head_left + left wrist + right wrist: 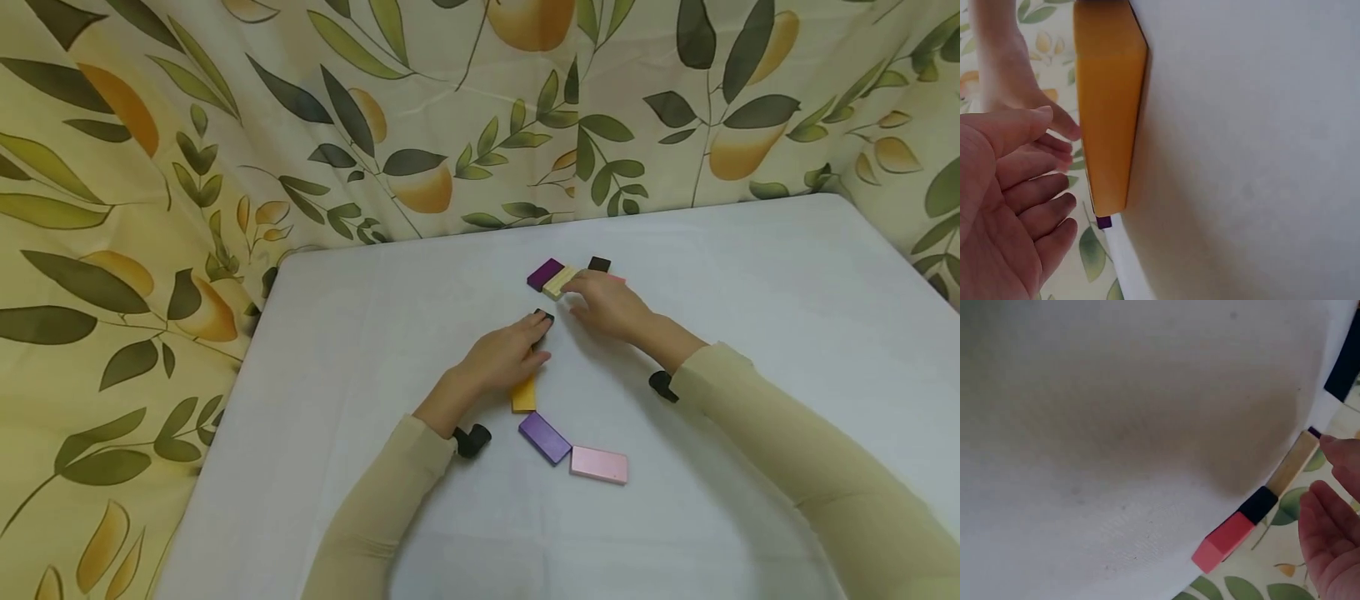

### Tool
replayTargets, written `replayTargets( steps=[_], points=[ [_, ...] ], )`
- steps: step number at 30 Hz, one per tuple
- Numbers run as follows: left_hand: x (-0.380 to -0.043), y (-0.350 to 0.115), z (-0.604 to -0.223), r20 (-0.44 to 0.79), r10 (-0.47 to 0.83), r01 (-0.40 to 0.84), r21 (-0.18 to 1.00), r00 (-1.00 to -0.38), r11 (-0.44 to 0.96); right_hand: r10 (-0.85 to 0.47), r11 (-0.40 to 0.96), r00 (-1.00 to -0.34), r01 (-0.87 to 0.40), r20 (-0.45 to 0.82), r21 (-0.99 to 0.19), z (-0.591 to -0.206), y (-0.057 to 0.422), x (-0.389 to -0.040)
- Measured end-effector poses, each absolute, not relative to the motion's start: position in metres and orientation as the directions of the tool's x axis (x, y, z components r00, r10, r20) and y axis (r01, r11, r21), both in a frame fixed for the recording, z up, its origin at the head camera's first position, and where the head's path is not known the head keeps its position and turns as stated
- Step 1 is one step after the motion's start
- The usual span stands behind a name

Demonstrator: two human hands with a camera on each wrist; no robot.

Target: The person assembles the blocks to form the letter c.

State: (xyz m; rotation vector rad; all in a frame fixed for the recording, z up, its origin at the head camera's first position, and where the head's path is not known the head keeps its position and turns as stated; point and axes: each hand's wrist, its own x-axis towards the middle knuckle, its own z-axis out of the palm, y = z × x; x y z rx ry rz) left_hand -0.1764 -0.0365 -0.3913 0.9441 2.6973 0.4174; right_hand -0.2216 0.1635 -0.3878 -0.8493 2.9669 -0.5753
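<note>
Yellow and flat-faced, an oblong block (524,397) lies partly under the left of two loosely relaxed hands (504,354).

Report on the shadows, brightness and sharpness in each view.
Head view: brightest of the three, a soft shadow beside the right sleeve on the white tabletop; left wrist view: dimmer, a soft-edged shadow beside the yellow block; right wrist view: also dim, a broad, diffuse shadow across the tabletop, the coral block fairly crisp.
</note>
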Motion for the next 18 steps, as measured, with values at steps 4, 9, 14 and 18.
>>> replayTargets(
  steps=[4, 9, 14, 18],
  points=[
    [-0.181, -0.035, -0.393, -0.163, 0.632, 0.558, 0.341, -0.757, 0.757, -0.506, 0.788, -0.853, -0.518, 0.129, -0.333, -0.392, 0.162, -0.232],
    [-0.184, -0.034, -0.395, -0.181, 0.639, 0.573, 0.312, -0.747, 0.758, -0.514, 0.78, -0.838, -0.545, 0.183, -0.309, -0.398, 0.161, -0.242],
    [-0.185, -0.033, -0.396, -0.212, 0.63, 0.574, 0.27, -0.748, 0.773, -0.524, 0.771, -0.831, -0.556, 0.187, -0.31, -0.402, 0.159, -0.248],
    [-0.187, -0.033, -0.395, -0.228, 0.629, 0.577, 0.258, -0.743, 0.775, -0.529, 0.775, -0.835, -0.548, 0.152, -0.314, -0.403, 0.156, -0.251]
  ],
)
